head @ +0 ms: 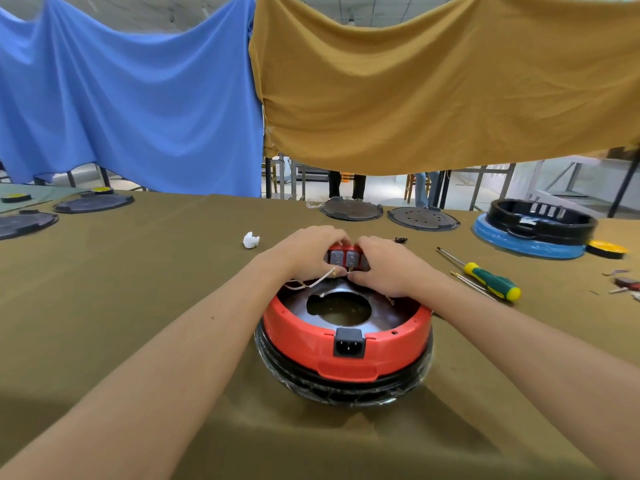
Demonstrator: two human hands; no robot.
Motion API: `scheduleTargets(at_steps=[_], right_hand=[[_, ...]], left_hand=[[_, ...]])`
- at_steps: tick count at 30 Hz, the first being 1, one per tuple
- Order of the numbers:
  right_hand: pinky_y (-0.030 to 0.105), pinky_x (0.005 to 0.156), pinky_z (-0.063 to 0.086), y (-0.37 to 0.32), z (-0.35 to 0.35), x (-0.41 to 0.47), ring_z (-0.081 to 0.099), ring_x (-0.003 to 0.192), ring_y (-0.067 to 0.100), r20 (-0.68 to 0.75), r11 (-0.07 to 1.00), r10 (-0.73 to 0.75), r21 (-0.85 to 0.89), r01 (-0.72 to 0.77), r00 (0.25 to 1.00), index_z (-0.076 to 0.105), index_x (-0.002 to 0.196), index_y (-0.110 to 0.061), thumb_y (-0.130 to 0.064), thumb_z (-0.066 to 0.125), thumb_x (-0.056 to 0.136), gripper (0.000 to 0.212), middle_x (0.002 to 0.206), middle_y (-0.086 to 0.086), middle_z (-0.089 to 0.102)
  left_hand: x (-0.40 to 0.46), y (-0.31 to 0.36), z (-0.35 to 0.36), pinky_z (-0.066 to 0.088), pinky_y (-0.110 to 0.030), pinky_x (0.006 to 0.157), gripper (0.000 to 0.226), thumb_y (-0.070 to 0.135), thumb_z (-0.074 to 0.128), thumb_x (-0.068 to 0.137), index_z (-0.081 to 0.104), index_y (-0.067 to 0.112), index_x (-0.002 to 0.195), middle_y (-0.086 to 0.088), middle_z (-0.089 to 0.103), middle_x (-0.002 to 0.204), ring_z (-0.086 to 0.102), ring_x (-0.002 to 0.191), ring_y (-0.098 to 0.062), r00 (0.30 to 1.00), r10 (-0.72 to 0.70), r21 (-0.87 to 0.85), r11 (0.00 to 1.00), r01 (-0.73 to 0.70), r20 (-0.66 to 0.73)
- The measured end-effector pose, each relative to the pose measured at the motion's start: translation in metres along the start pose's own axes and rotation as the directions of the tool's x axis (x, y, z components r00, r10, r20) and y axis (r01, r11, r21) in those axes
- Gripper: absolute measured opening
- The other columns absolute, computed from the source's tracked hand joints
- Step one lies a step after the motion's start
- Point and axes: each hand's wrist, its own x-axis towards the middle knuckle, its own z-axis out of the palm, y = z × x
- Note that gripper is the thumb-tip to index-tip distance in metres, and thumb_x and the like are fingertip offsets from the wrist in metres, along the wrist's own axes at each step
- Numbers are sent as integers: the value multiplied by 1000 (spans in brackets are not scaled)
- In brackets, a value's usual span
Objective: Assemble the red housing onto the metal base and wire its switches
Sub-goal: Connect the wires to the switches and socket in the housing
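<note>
The red housing [346, 336] sits around a dark metal base [388, 315] with a round hole, on a black ring wrapped in plastic film. A black power socket [348, 342] faces me on its near wall. At the far wall stand grey switches [344, 258] in a red panel. My left hand [311, 252] holds the panel's left side and pinches a white wire [313, 282] by its terminal. My right hand [389, 265] holds the panel's right side, its fingertips at the switch terminals.
A green and yellow screwdriver [485, 275] lies to the right, with a thin tool beside it. A black housing [540, 220] on a blue ring stands at the far right. Dark round plates [422, 218] lie at the back and left. A white scrap [251, 240] lies left of my hands.
</note>
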Motion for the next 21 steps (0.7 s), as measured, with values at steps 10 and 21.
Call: scheduleTargets(at_steps=[10, 21], right_hand=[[35, 78, 49, -5, -1, 3, 57, 91, 23, -36, 1000, 22, 8, -22, 999, 51, 111, -14, -36, 66, 87, 35, 107, 6, 61], [37, 80, 50, -3, 1, 4, 58, 94, 24, -30, 1000, 11, 23, -10, 999, 50, 112, -14, -36, 65, 89, 35, 108, 6, 59]], left_hand=[[2, 1, 4, 47, -35, 87, 44, 35, 68, 90, 54, 22, 130, -2, 60, 119, 58, 105, -21, 1000, 11, 31, 999, -11, -16], [-1, -6, 5, 43, -30, 81, 48, 26, 71, 85, 55, 26, 130, 1, 65, 121, 58, 101, -18, 999, -11, -49, 999, 10, -32]])
